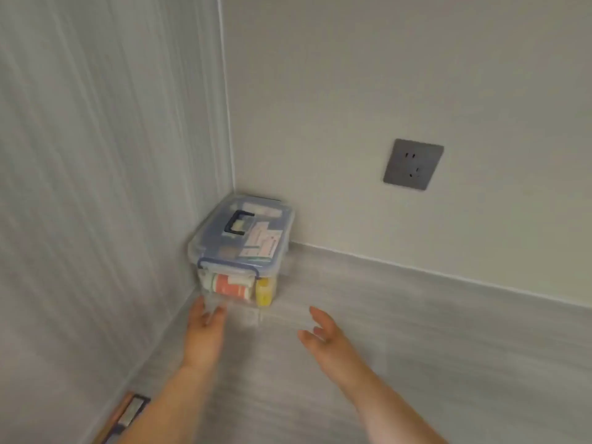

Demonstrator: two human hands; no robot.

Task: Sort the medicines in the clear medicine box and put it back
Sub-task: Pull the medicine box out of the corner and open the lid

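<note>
The clear medicine box (240, 245) stands in the back left corner of a grey surface, pressed against both walls. Its lid is closed, with blue clips and a dark handle on top. Through the front wall I see an orange-labelled package and a yellow one. My left hand (205, 328) is stretched out flat, fingertips at the box's front left bottom edge; whether they touch is blurred. My right hand (323, 331) is open, fingers spread, a short way in front of the box and to its right, holding nothing.
A grey wall socket (413, 164) sits on the back wall to the right of the box. A wood-grain side panel (96, 187) closes off the left. The grey surface (416, 347) stretches to the right. A small flat framed object (128, 415) lies at the bottom left.
</note>
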